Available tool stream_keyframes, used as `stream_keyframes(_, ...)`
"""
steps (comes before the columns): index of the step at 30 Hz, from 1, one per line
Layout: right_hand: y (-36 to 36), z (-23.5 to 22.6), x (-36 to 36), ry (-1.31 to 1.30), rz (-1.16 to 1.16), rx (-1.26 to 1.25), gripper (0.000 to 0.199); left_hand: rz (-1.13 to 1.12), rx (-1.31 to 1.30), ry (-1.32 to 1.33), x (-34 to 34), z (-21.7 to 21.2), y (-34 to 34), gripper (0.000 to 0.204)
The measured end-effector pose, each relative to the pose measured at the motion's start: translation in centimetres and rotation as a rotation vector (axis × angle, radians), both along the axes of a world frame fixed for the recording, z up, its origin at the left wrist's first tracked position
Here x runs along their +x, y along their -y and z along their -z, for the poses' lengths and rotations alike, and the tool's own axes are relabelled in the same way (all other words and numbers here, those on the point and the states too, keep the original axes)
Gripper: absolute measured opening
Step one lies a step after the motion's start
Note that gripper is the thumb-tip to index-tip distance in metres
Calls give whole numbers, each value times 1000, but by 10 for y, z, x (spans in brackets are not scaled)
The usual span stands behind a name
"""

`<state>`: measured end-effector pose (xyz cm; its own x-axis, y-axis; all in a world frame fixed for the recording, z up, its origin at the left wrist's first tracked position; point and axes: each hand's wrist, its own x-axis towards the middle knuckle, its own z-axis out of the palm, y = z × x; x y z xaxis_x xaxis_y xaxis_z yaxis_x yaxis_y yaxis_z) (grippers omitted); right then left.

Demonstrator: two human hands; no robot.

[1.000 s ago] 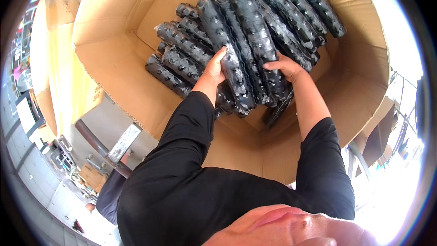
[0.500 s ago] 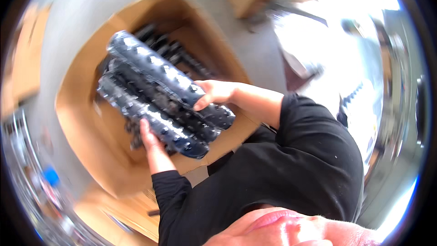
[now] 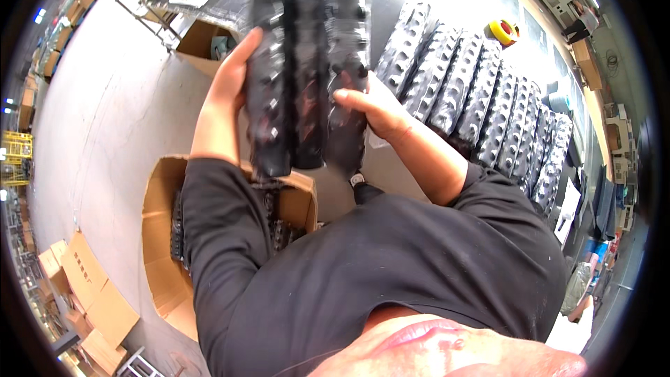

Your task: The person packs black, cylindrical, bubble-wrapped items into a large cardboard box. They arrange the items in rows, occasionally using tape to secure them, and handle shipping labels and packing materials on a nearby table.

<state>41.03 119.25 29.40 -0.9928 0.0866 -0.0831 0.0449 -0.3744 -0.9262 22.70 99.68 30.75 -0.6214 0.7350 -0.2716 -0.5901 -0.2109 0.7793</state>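
Note:
A bundle of three long black studded rolls (image 3: 307,63), shiny as if wrapped in film, is held up in front of me between both hands. My left hand (image 3: 232,80) is closed on the left outer roll, its thumb lying along the side. My right hand (image 3: 377,106) grips the right outer roll, thumb across its front. The far ends of the rolls run out of the top of the picture. More of the same studded rolls (image 3: 471,87) lie side by side on a work table to the right.
An open cardboard box (image 3: 164,237), with dark studded pieces inside, stands by my left arm. Yellow tape rolls (image 3: 504,31) lie on the table. A cart (image 3: 209,0) carries more tape at the far left. Flattened cardboard (image 3: 98,283) lies on the floor.
The bundle has left its place above the cardboard box and moved right, toward the table. It has turned from slanted to nearly straight ahead. Both hands kept hold.

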Motion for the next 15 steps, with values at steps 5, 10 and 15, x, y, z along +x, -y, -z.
stream_keyframes(5,-103,33,-2,189,483,1148,102,239,-735,-874,-53,45,-211,78)
stream_keyframes(10,-149,14,-6,30,332,1615,77,428,-810,-1101,-94,71,-271,77)
stream_keyframes(15,-168,11,-70,-105,79,1817,59,558,-1068,-1586,-82,44,-248,44)
